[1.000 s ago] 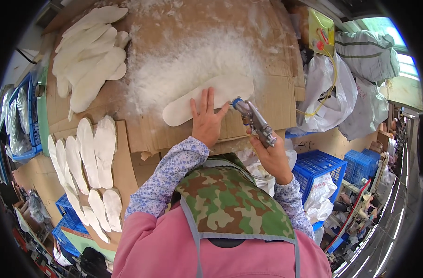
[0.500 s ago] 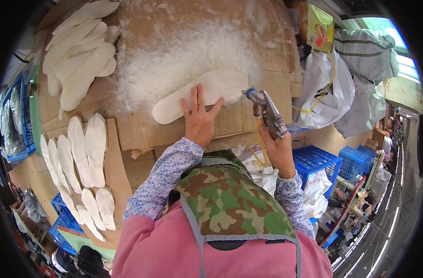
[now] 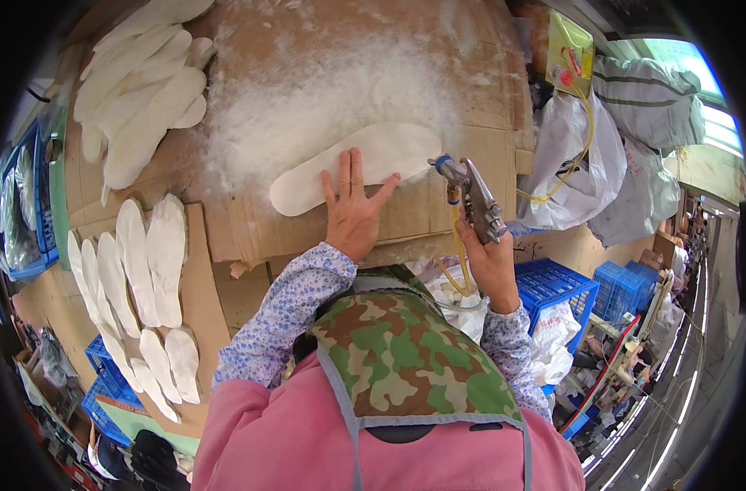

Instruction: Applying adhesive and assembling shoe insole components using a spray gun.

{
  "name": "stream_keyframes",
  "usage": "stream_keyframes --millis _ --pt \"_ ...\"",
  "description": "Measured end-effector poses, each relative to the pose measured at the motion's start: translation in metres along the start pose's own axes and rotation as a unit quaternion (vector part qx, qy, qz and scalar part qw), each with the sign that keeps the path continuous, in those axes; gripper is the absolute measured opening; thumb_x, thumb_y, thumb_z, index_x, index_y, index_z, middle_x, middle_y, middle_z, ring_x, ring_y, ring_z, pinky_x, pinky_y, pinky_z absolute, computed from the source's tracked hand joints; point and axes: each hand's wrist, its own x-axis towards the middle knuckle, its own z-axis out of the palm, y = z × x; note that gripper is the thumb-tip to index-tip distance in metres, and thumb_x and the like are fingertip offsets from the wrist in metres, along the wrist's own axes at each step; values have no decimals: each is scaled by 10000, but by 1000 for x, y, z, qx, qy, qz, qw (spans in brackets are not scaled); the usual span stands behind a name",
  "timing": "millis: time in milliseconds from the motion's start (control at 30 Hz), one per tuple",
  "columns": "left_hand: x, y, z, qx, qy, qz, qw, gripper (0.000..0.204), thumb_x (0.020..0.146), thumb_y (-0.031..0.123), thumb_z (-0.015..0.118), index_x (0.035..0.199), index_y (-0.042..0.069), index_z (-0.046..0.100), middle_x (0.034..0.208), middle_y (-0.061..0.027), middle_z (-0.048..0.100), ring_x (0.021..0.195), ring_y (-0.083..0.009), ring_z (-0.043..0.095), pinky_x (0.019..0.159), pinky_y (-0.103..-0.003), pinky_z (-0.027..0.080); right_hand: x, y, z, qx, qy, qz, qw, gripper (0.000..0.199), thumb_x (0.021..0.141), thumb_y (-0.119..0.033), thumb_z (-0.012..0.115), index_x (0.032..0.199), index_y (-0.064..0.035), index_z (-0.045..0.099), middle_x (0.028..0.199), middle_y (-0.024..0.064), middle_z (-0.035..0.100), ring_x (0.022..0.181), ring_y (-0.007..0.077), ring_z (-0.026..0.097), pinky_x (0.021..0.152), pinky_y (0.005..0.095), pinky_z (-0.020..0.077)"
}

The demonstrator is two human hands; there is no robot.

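Observation:
A pale insole (image 3: 389,151) lies slantwise on a cardboard sheet dusted with white spray. My left hand (image 3: 353,213) rests on its near edge with fingers spread flat. Off the insole's right end, my right hand (image 3: 489,258) grips a metal spray gun (image 3: 474,196). Its nozzle points left toward the insole, close to the tip but apart from it. A yellow hose (image 3: 456,237) hangs down from the gun. Whether any spray is coming out, I cannot tell.
A heap of insoles (image 3: 144,106) lies at the far left. Several more insoles (image 3: 134,266) are laid out in rows on a cardboard piece (image 3: 207,311) nearer me. White sacks (image 3: 577,164), a yellow container (image 3: 569,49) and a blue crate (image 3: 557,282) stand to the right.
The view has shifted slightly. Both hands keep nearly the same pose, the left flat on the insole and the right around the spray gun.

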Motion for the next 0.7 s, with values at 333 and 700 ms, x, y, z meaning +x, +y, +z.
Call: stream_keyframes --millis 333,700 --pt "-16 -5 -9 -11 8 -9 1000 650 753 -15 474 1356 227 483 1525 -237 101 1425 -385 59 1071 -639 57 -3 -8 14 2 -18 -5 1000 145 878 -64 588 1001 -8 534 705 40 504 639 111 432 581 266 402" --pt "-49 -26 -29 1 37 -68 997 579 747 -23 490 1303 137 519 1522 -216 138 1424 -362 93 1071 -626 75 -4 -28 46 9 -88 -32 996 147 885 -78 585 1012 -24 536 688 51 497 627 135 445 588 281 409"
